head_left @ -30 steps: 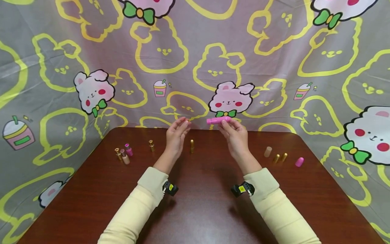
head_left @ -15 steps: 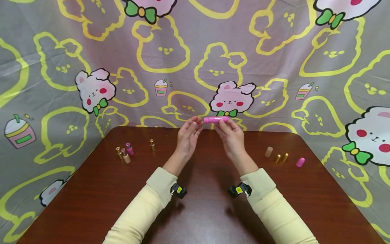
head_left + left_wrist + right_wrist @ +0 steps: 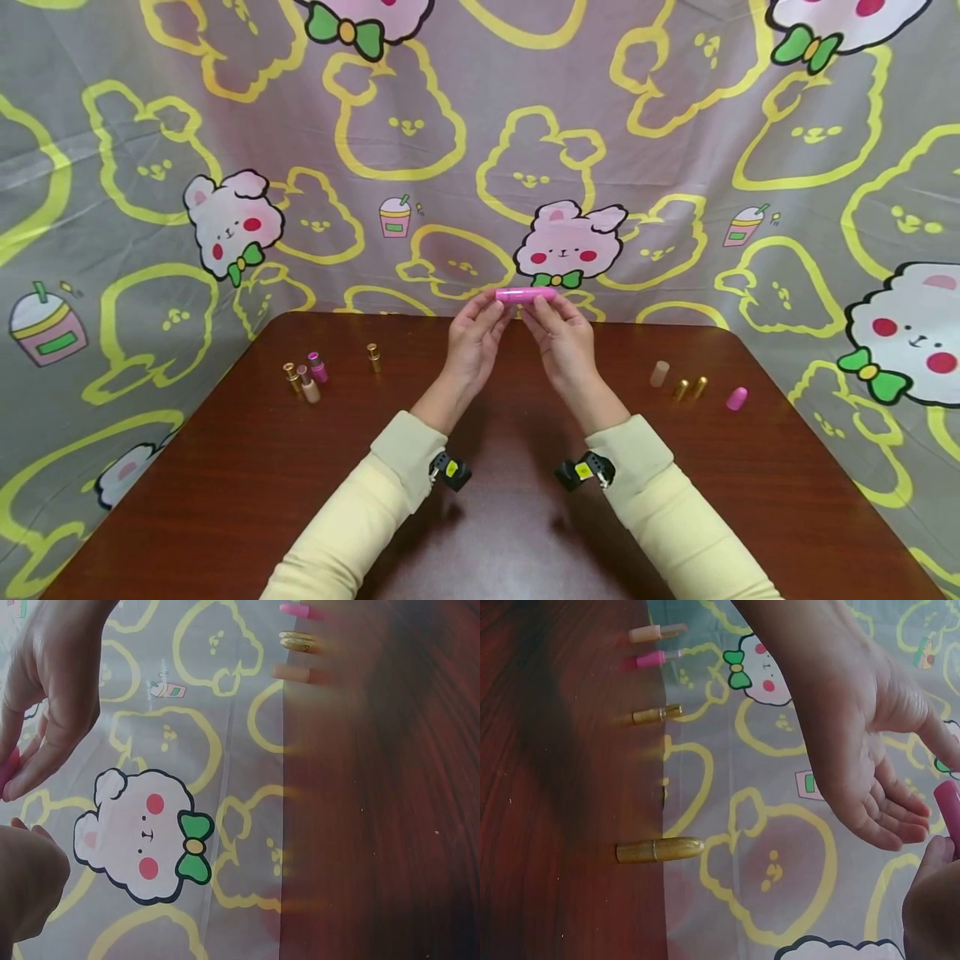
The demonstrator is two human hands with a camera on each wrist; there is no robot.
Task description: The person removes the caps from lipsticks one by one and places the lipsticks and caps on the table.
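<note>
A closed pink lipstick tube (image 3: 521,294) is held level in front of the curtain, above the table's back edge. My right hand (image 3: 566,337) pinches its right part between thumb and fingers. At the left end, the thumb and fingertips of my left hand (image 3: 476,337) close on the tube. In the right wrist view the end of the lipstick tube (image 3: 946,806) shows below the left thumb, with the other left fingers curled beside it. The left wrist view catches only a sliver of pink tube (image 3: 9,769) at the right fingertips.
On the table (image 3: 517,450), left, stand a gold lipstick (image 3: 291,377), a beige tube (image 3: 309,389), a pink lipstick (image 3: 318,368) and another gold one (image 3: 374,358). A gold capped lipstick (image 3: 660,850) stands mid-table. Right: a beige cap (image 3: 659,373), gold caps (image 3: 700,387), a pink cap (image 3: 737,398).
My left hand has moved right until its fingertips meet the pink lipstick tube's left end. My right hand has shifted slightly left with the tube. The mid-table gold lipstick is now hidden in the head view.
</note>
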